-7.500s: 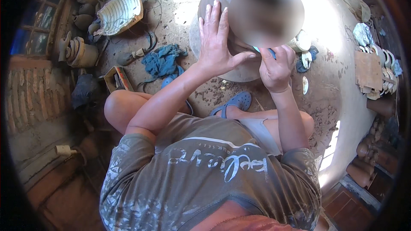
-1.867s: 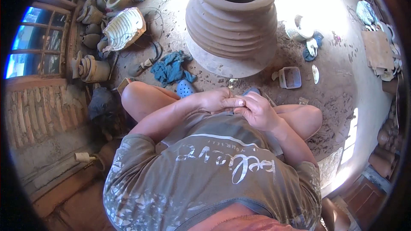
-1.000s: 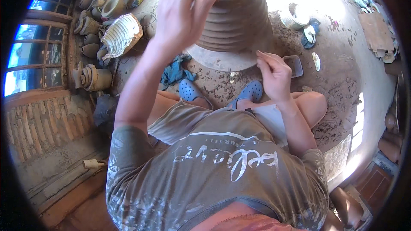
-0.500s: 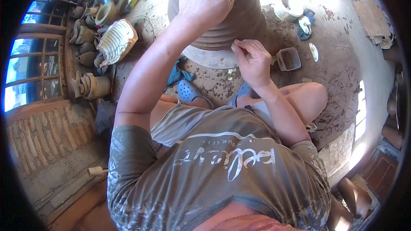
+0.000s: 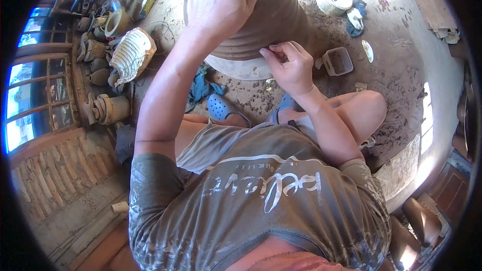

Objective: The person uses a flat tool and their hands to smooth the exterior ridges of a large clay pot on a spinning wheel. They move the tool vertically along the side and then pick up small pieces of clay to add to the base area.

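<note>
A large brown clay pot [image 5: 266, 25] with ridged walls stands upright in front of me on a pale round slab [image 5: 238, 69]. My left hand [image 5: 218, 7] is at the pot's near upper side by the rim, its thumb stretched to the right. The other fingers of that hand run out of the picture at the top, so their grip is hidden. Down beside the pot's lower wall is my right hand [image 5: 292, 66], thumb and forefinger pinched together. Whatever lies between those fingertips is too small to make out.
Right of the pot are a clear plastic box [image 5: 339, 61], a pale bucket [image 5: 334, 0] and a dark blue cloth [image 5: 355, 29]. Clay scraps litter the floor. A teal rag [image 5: 201, 88] lies near my blue clogs [image 5: 226, 109]. Several pots and a ribbed pale piece [image 5: 133, 52] sit left.
My left hand has moved left along the pot's upper side. My right hand has shifted slightly left, its thumb and forefinger still pinched. The whole view has tilted a little.
</note>
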Tool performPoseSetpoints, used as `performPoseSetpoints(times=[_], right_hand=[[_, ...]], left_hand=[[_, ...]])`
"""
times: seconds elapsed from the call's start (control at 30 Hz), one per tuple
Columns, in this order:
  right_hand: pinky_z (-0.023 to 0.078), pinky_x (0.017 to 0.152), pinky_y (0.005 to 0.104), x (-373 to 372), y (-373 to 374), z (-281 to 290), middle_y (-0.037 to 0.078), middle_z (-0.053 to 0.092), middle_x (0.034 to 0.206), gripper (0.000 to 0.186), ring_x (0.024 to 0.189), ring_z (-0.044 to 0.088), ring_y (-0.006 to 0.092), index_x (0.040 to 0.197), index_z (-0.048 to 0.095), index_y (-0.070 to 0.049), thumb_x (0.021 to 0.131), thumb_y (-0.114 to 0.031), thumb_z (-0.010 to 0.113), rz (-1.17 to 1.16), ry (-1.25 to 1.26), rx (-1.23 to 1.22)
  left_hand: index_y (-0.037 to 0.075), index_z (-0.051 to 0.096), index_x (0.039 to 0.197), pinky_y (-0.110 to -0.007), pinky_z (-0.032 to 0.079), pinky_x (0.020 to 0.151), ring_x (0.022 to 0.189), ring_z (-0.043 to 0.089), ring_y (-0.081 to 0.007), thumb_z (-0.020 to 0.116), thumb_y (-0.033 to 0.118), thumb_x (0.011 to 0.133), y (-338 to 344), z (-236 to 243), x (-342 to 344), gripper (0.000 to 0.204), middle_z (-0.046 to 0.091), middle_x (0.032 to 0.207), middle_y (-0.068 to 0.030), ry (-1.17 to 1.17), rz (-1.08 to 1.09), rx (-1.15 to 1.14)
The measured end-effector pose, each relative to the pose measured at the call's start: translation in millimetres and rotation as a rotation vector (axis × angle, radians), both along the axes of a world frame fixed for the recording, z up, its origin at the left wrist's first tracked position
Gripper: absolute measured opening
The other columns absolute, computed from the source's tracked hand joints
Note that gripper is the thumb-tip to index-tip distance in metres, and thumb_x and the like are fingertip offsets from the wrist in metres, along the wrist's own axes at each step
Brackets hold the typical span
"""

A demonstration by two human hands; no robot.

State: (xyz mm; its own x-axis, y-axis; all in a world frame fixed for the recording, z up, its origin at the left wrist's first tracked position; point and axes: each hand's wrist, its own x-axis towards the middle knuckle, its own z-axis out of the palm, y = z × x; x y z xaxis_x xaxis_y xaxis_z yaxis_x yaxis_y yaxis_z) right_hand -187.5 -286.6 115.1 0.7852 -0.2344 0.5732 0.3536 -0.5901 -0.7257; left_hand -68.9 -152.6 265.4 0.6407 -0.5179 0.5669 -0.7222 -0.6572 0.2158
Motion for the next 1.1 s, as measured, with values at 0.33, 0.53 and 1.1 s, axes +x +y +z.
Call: performPoseSetpoints(times=[0.33,0.53,1.1], right_hand=[[0.056,0.058,0.0364,14.0,-25.5,9.4,0.011,0.069,0.070,0.032,0.062,0.070,0.0250,0.070,0.067,-0.003,0.075,-0.018,0.095,0.054,0.054,-0.022],[0.056,0.062,0.0333,41.2,-80.0,4.6,0.012,0.074,0.075,0.031,0.064,0.069,0.0161,0.076,0.074,0.000,0.076,-0.023,0.095,0.141,0.277,0.007],[0.059,0.090,0.0454,25.2,-69.3,8.7,0.025,0.074,0.114,0.049,0.104,0.074,0.0413,0.146,0.061,-0.016,0.097,-0.020,0.064,0.055,0.374,0.106]], left_hand=[[0.002,0.064,0.118,-0.040,0.062,0.077,0.088,0.078,-0.0335,0.070,0.024,0.101,35.8,-3.1,27.8,0.028,0.079,0.095,-0.0165,0.097,-0.239,-0.057],[-0.001,0.064,0.119,-0.035,0.062,0.081,0.092,0.080,-0.0285,0.071,0.015,0.100,43.6,5.2,29.7,0.026,0.080,0.100,-0.0157,0.145,-0.292,-0.040],[0.008,0.068,0.112,-0.049,0.058,0.064,0.073,0.074,-0.0400,0.064,0.040,0.105,-12.5,-15.9,4.0,0.033,0.075,0.081,-0.0207,-0.166,0.252,0.080]])
